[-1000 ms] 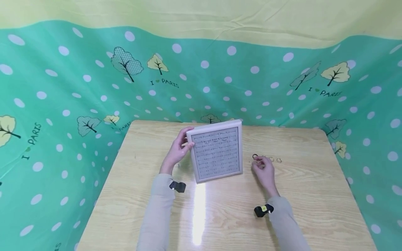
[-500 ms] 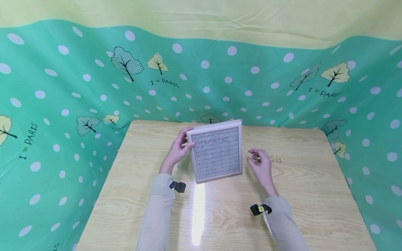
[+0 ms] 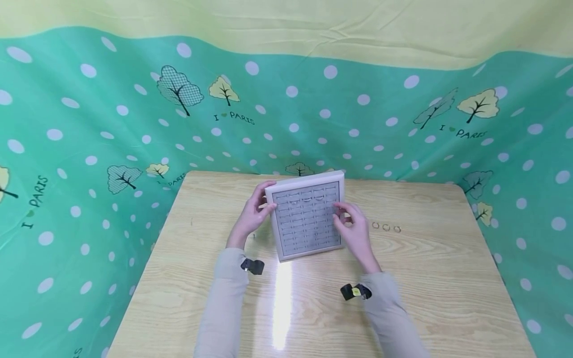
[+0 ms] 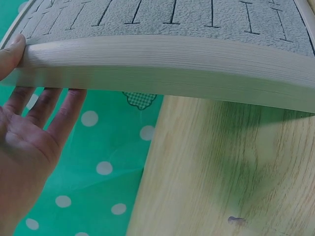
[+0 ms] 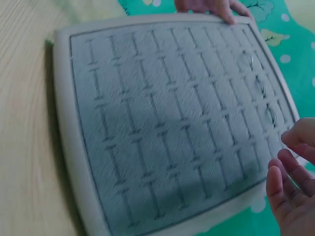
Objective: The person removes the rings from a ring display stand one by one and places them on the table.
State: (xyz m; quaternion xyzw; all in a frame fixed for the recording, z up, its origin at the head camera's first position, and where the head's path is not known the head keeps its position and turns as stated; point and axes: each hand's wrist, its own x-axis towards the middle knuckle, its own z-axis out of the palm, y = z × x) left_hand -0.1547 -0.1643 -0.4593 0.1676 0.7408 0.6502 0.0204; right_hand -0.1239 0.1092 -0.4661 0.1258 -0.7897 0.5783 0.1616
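Ring tray (image 3: pixel 312 252) stood up at a tilt near the middle of the counter (image 3: pixel 447 288), slotted gray face turned to the near side. Probably leaned that way to put every row in plain view and within easy reach. Left hand (image 3: pixel 250 216) wrapped around the upper left side, thumb on the front of the rim and fingers behind. Pretty snug grip, and likely doing most of the steadying, with no other prop in sight. Smart spot too, way off at the edge, so not covering much of the slotted face. Right hand (image 3: pixel 355 232) over at the opposite edge, fingers bent, thumb and fingertip close to the slots with a small gap between. Maybe pinching something tiny, but can't tell from any view. Three rings (image 3: pixel 307 200) already tucked side by side into slits near the top, just left of those fingertips, likely held by the squeeze of the padding. Three loose rings (image 3: pixel 386 230) lying in a short row on the counter, just past the right hand. Handy side for reaching, and probably spaced for picking up singly.
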